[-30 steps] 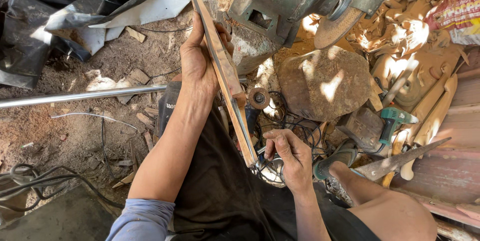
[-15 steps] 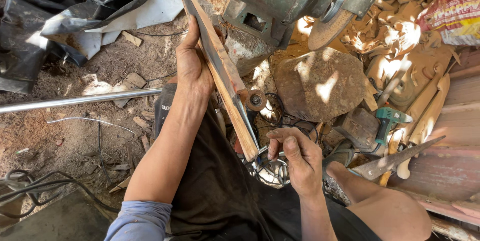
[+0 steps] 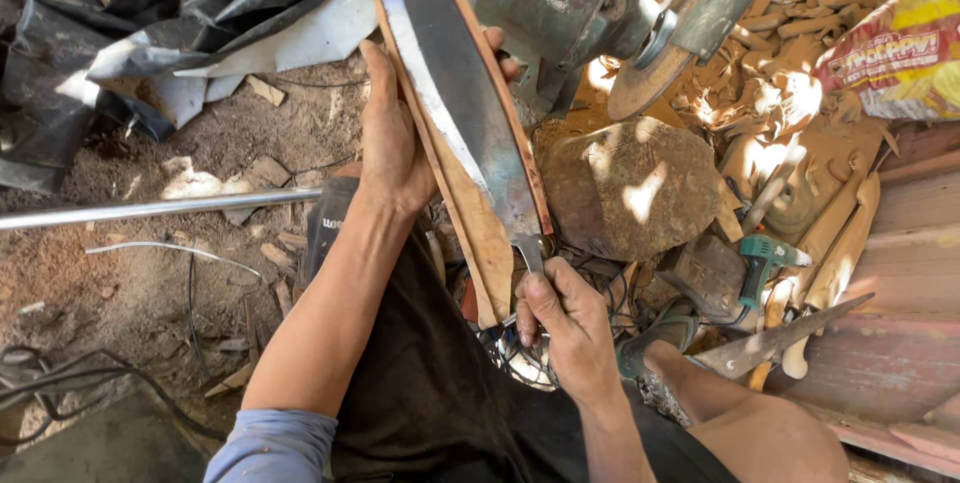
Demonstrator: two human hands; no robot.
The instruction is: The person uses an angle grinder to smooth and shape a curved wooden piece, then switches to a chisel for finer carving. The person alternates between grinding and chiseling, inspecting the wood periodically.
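Wooden scraps [image 3: 790, 18], a stone [image 3: 630, 188] and a green drill [image 3: 765, 265] crowd the blade [image 3: 460, 103].

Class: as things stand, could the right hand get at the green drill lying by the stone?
Probably not at once: the right hand grips the blade's tang. Once freed, the way to the drill looks open, past cables only.

My left arm wears a pale blue sleeve [image 3: 275, 443] bunched above the elbow; the forearm below it is bare. The left hand [image 3: 392, 138] and right hand [image 3: 570, 328] wear no gloves, and I see no rings or watch. Black shorts [image 3: 430, 383] cover my lap, the fabric creased. My right knee [image 3: 770, 443] is bare.
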